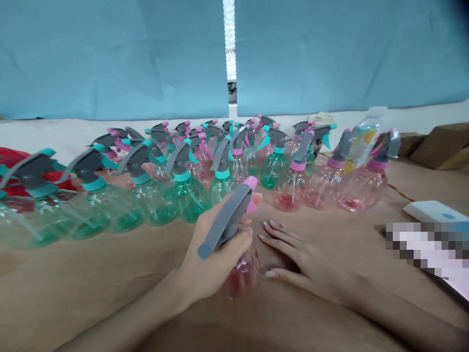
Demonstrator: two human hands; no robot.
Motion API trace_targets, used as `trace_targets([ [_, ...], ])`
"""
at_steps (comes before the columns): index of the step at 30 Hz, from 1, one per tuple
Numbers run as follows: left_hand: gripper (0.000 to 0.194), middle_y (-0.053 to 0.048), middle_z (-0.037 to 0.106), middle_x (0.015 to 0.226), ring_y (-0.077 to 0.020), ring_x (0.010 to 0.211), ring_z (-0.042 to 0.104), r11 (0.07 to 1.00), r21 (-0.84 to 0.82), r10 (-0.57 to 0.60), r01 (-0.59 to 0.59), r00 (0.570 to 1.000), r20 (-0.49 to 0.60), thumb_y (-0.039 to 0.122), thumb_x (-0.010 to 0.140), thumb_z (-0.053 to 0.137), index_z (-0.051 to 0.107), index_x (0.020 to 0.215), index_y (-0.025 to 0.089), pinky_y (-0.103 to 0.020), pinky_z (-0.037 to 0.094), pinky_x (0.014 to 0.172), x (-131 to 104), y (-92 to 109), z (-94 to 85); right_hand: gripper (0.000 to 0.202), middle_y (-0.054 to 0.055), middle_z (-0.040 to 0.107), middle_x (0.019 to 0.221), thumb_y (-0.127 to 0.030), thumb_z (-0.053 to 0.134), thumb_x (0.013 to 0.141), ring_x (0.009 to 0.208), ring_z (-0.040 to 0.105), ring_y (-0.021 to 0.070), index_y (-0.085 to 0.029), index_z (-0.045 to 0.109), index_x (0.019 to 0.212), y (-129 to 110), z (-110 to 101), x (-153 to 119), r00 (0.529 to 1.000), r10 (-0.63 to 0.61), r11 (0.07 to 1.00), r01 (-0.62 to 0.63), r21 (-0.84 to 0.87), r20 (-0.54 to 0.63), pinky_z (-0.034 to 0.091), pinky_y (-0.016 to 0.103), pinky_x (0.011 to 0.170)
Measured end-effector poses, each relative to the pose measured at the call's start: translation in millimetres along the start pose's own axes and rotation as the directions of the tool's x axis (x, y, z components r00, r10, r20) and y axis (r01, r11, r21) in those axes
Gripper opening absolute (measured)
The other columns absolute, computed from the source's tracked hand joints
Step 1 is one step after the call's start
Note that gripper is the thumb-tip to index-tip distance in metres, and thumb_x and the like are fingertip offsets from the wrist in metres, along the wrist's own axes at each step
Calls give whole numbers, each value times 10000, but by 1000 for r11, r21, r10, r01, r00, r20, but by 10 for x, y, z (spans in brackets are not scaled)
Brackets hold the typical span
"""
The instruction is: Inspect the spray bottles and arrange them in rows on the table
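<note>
Wrapping round the neck of a pink-tinted, clear, rounded spray bottle [242, 276], my left grip [229, 239] closes under its grey head and pink nozzle. It is low on the brown tabletop [176, 322], in front of the bottle rows [190, 198], while my right hand [311, 259] lies beside it, fingers slightly spread.

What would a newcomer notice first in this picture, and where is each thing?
Probably the pink spray bottle at the front centre, held in the left hand, with the right hand spread on the table beside it. Next, the crowd of green and pink bottles behind the hands, reaching to the left edge. Above them, a blue cloth fills the background, split by a bright upright strip.
</note>
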State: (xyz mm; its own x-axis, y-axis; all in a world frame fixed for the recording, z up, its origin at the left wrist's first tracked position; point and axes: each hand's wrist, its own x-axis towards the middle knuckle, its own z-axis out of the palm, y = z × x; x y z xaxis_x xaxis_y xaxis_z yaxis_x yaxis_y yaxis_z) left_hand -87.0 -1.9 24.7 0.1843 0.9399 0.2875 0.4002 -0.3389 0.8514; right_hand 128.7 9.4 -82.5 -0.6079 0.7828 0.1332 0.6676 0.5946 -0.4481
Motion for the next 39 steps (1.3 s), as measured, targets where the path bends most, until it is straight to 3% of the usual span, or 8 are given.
trace_targets([
  [7,283,35,566,655,-156,572,531,999,47,10,-11,1000,28,265,762,462,612,1002,257,-256,453,539,-12,-18,14,671,36,270,1533,-579,497,874,1408,239,262,-264,338,1444,-8,-1,-2,1000,3,1000,-3,10,-4,256,492,1133],
  [29,230,43,539,645,-141,548,509,998,-58,3,-1,999,33,248,777,499,613,978,249,-241,451,503,-28,-55,24,671,34,269,1533,-576,498,874,1405,247,264,-276,324,1448,-14,-5,6,1000,2,1000,-2,-9,-6,262,497,1129],
  [39,268,38,549,664,-157,579,518,999,-16,46,-45,997,54,195,742,485,621,965,254,-274,447,569,3,-10,-16,666,31,256,1541,-586,480,879,1413,226,255,-262,344,1445,-5,-1,-4,1000,8,1000,-7,-12,14,255,480,1136],
])
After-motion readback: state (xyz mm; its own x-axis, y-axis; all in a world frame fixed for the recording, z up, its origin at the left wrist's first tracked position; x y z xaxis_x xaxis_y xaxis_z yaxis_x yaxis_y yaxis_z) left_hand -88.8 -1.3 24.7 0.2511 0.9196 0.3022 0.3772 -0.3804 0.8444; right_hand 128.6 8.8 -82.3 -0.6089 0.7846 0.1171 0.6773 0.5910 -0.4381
